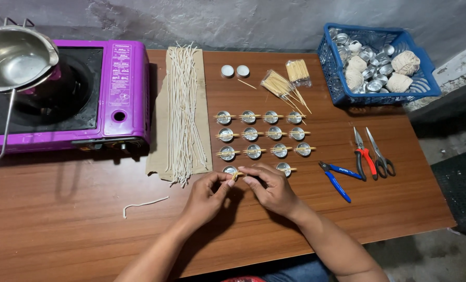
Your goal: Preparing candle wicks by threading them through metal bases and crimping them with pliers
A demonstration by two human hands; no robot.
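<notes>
Taking the purple stove [119,94] as the landmark, a steel pouring pot [14,58] sits on its burner at the far left, its long handle reaching toward the table's near edge. Just right of the stove, a bundle of white wicks [183,112] lies on a cardboard strip [162,112]; one stray wick piece [144,203] lies in front of the stove, nearer the person.

Further right of the stove stand rows of small metal cups [261,134], each with wooden sticks across its rim. At the near end of that grid, the left hand [205,197] and the right hand [270,189] meet over the front row. Both pinch with thumb and forefinger pressed together on a short stick pair [236,175] held just above the table, beside a half-hidden cup [229,169].

The likely trouble is close quarters: a wrist sliding forward could nudge the neighbouring cups and roll their sticks off. The thin sticks could slip from the pinch or spread apart.

Far right of the stove lie blue-handled pliers [337,178], red-handled pliers [364,159] and scissors [381,155], with loose stick bundles [287,81] and a blue basket [426,86] beyond. The pot handle overhangs the stove's front and could be caught by a left elbow.
</notes>
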